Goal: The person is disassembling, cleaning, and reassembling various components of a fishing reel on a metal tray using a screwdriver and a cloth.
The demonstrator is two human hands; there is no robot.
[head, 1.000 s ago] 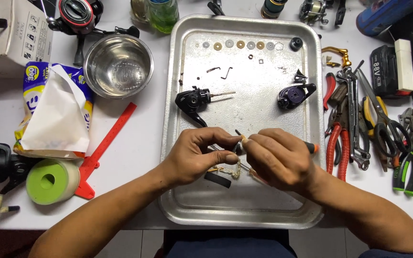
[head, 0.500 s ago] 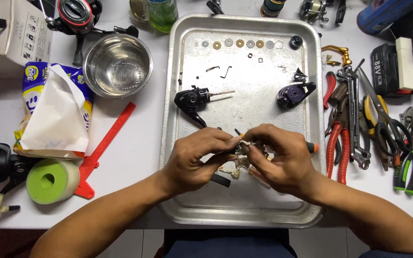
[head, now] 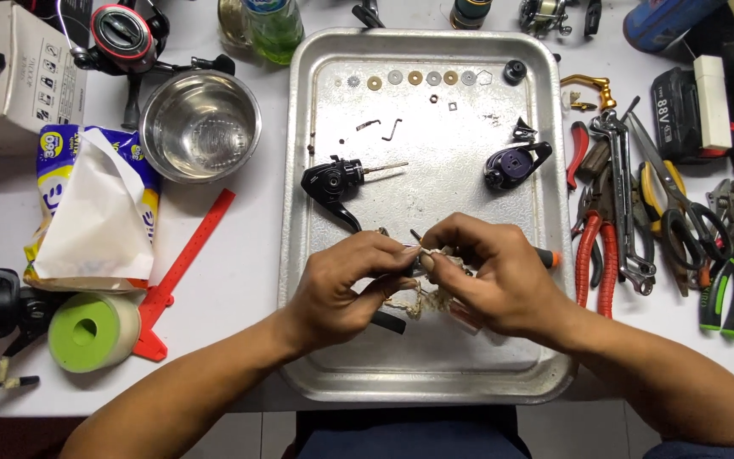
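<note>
Pinching a small metal part [head: 422,255] between left hand [head: 346,285] and right hand [head: 494,276] over tray [head: 435,374].

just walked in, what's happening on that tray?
A person works with both hands over a metal tray. The left hand and right hand meet at a small part with tangled pale thread, pinched between the fingertips. Around them on the tray lie a black reel body, a purple reel piece and a row of washers. Pliers lie to the right of it.
</note>
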